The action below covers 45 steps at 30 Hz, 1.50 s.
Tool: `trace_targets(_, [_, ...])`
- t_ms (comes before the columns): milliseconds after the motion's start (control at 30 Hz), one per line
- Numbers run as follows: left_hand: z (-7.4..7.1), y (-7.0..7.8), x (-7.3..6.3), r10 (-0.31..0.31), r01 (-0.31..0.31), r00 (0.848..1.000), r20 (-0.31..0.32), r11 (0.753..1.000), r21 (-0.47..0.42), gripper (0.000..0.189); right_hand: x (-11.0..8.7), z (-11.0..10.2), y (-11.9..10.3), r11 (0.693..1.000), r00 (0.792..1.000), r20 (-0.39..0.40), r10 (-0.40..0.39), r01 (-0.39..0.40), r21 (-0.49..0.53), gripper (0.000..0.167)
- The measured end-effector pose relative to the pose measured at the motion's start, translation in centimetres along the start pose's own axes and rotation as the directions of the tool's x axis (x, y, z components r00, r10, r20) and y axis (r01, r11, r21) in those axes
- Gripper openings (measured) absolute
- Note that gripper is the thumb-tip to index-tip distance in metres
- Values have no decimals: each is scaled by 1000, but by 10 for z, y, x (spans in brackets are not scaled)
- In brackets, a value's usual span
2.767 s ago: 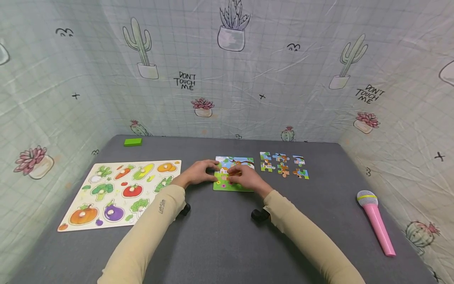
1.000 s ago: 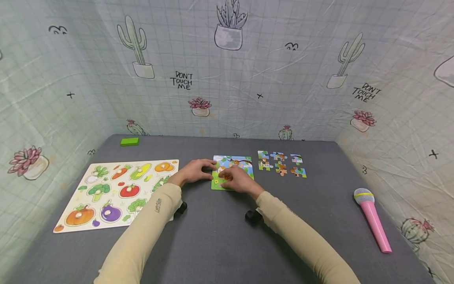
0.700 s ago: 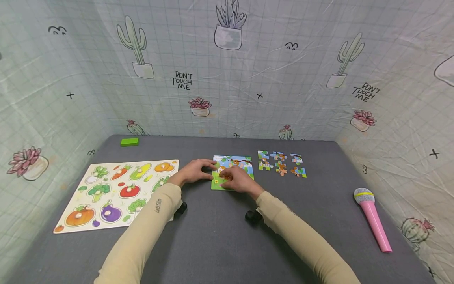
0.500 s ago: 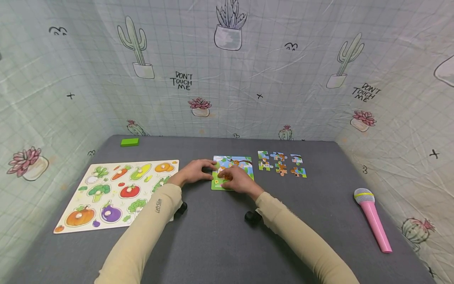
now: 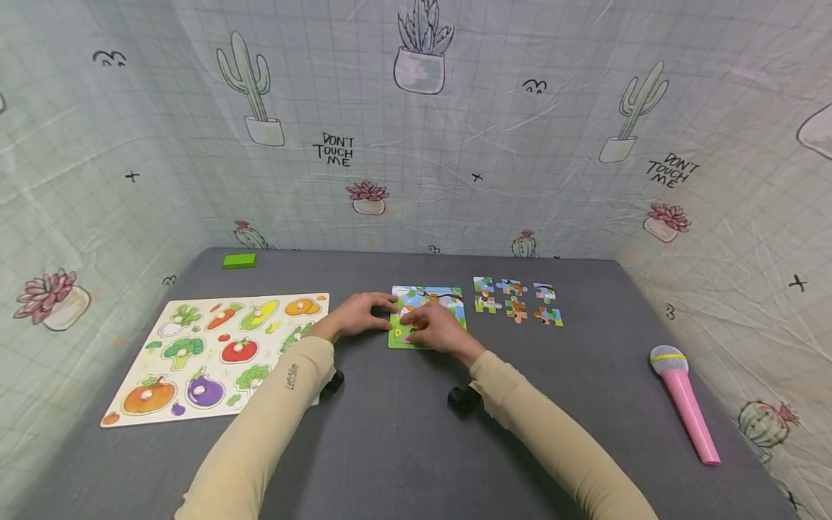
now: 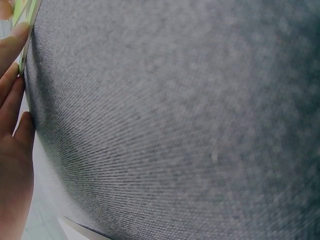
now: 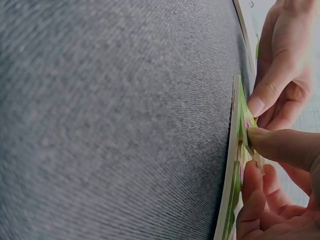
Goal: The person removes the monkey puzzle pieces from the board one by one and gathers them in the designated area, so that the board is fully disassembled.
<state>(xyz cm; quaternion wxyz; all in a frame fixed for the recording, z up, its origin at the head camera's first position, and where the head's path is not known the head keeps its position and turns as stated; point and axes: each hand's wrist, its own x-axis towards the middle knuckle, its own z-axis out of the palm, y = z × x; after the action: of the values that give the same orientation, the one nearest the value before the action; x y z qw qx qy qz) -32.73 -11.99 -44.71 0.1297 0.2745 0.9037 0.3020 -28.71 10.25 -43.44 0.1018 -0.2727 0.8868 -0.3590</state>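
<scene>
Your right hand is pinching a puzzle piece over the puzzle board's near side; your left hand is touching its left edge, fingers and thumb apart. Piece is looking tilted, so uneven pressing risks jamming it. Knuckles are blocking the view; loose pieces are lying right, vegetable board left.

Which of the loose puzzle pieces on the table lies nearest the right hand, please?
The left-end piece of the front row lies nearest the right hand; the back-row piece behind it is farther away, and the others lie further right.
</scene>
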Motion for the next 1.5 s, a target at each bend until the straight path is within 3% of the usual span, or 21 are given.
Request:
trace_targets(300, [0, 1, 0, -4, 4, 1000, 6, 1000, -5, 37, -2, -3, 0, 996, 997, 36, 74, -76, 39, 32])
trace_targets(500, [0, 1, 0, -10, 10, 1000, 4, 1000, -9, 37, -2, -3, 1, 980, 989, 46, 137, -142, 138, 39])
trace_targets(800, [4, 1, -1, 37, -36, 998, -44, 999, 11, 39, -8, -7, 3, 947, 987, 33, 159, -162, 277, 40])
trace_targets(1100, [5, 4, -3, 35, -35, 998, -45, 999, 13, 39, -15, -9, 10, 915, 975, 8, 222, -211, 343, 41])
trace_targets(1367, [7, 4, -2, 52, -51, 997, -59, 998, 23, 38, -22, -13, 14, 917, 977, -27, 211, -188, 352, 40])
trace_targets(1500, [7, 2, -2, 57, -56, 996, -63, 998, 26, 38, -28, -17, 15, 904, 970, -41, 239, -207, 375, 39])
